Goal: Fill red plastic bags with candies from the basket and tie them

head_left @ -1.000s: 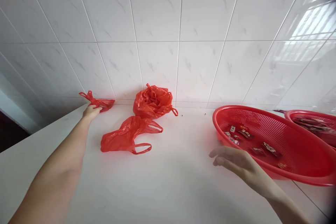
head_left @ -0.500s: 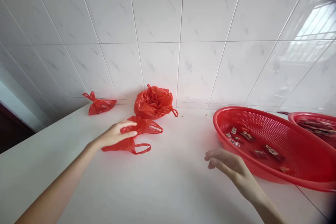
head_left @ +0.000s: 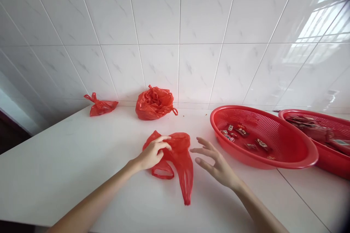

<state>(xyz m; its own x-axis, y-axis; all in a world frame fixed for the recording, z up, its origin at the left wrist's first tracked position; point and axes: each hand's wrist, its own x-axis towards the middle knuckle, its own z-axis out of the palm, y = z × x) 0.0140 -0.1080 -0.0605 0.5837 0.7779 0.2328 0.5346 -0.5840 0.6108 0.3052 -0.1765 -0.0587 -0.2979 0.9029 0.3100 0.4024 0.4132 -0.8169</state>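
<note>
1. Left hand (head_left: 151, 154) pinches the red plastic bag (head_left: 180, 149) at its crumpled top, mid-desk (head_left: 68, 153) (handles trail toward the front edge).
2. Right hand (head_left: 216, 164) hovers open, fingers spread, just beside the bag, holding nothing.
3. Red mesh basket (head_left: 295, 142) sits toward the right edge.

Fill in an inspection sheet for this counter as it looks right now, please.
Surface: white counter, with a seam line at the right.
Job's things: flat red bag, one handle trailing toward the camera.
Clutter: bunched bag and small knotted bag by the wall; red basket holding a few wrapped sweets; second basket at the right edge.
Hands: left hand pinches the flat red bag with its fingers; right hand is open, fingers spread, just right of it.
Cables: nothing seen.
Surroundings: white tiled wall, with a window reflected at upper right.
</note>
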